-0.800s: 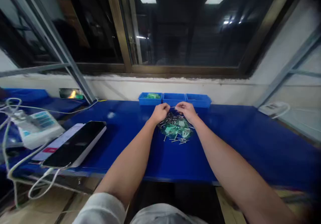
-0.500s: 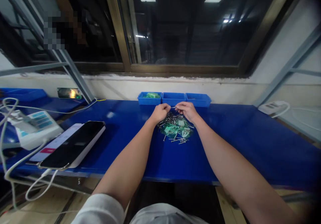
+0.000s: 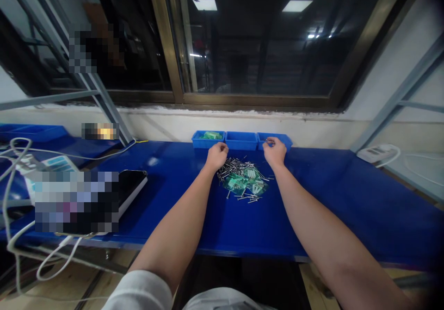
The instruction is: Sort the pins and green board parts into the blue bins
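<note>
A heap of long metal screws [image 3: 233, 166] lies on the blue table, mixed with small green clear packets [image 3: 239, 182] holding pale pieces. At the heap's far left edge is my left hand [image 3: 218, 156], its fingertips pinched together; what they hold, if anything, is too small to make out. My right hand [image 3: 274, 151] is at the front of the right blue bin [image 3: 286, 141], thumb and fingers closed on what looks like a screw, a thin glint at the fingertips. Several loose screws [image 3: 252, 200] lie on the near side of the heap.
Beside the right bin stand a middle blue bin [image 3: 241, 139] and a left blue bin [image 3: 198, 142] with green packets in it. On the left are a phone [image 3: 133, 182], white cables and a white device [image 3: 67, 164]. A power strip [image 3: 373, 154] sits at the right.
My hands have parted: the right has moved right and away from me to the right bin. Before, both met above the heap with a thin metal piece between them. My left hand has barely moved.
</note>
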`<act>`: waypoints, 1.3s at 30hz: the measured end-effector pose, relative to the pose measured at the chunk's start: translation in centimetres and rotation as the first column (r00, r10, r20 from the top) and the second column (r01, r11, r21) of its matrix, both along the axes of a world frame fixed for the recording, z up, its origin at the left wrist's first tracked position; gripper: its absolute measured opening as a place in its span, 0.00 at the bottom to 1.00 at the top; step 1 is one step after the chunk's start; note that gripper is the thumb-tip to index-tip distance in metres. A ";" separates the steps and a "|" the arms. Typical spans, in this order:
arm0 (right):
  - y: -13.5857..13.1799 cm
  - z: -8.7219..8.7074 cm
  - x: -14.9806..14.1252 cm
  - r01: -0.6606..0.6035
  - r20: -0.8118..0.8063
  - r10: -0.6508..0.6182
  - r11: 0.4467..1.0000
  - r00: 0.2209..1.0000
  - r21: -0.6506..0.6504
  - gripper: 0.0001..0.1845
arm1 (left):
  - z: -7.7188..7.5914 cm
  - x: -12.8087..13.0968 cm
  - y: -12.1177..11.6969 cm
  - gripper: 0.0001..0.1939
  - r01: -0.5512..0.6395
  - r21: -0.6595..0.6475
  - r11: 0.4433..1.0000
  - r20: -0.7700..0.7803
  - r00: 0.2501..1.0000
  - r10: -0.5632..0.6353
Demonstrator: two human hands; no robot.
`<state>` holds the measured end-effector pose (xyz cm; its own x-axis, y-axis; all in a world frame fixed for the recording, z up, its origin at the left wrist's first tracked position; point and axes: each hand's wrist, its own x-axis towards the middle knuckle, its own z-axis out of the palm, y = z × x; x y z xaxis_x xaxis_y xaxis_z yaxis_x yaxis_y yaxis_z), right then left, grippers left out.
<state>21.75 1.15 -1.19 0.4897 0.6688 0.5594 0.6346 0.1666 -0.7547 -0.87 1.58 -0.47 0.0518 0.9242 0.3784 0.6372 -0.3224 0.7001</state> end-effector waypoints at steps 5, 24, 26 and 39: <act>0.8 -0.7 0.8 -0.045 0.019 0.048 0.991 0.999 -0.127 0.35 | -0.5 0.2 0.4 0.14 0.004 -0.002 1.000 -0.105 0.994 -0.004; -1.2 -1.0 -4.1 -0.334 0.371 0.535 0.809 0.759 -0.484 0.09 | -1.2 1.0 -1.2 0.24 0.194 -0.081 0.978 -0.547 0.811 -0.206; -1.3 -0.9 -4.2 -0.368 0.373 0.555 0.805 0.744 -0.465 0.08 | -1.1 1.1 -1.2 0.24 0.194 -0.073 0.978 -0.546 0.813 -0.202; -0.9 -1.3 -4.0 -0.355 0.414 0.574 0.794 0.707 -0.493 0.10 | -1.0 1.1 -1.3 0.17 0.219 -0.026 0.975 -0.480 0.853 -0.204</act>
<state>17.71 0.26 -2.44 -0.2336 0.9247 0.3006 0.8509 0.3440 -0.3971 0.24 0.30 -1.50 0.4261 0.8592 0.2831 0.8044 -0.5031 0.3161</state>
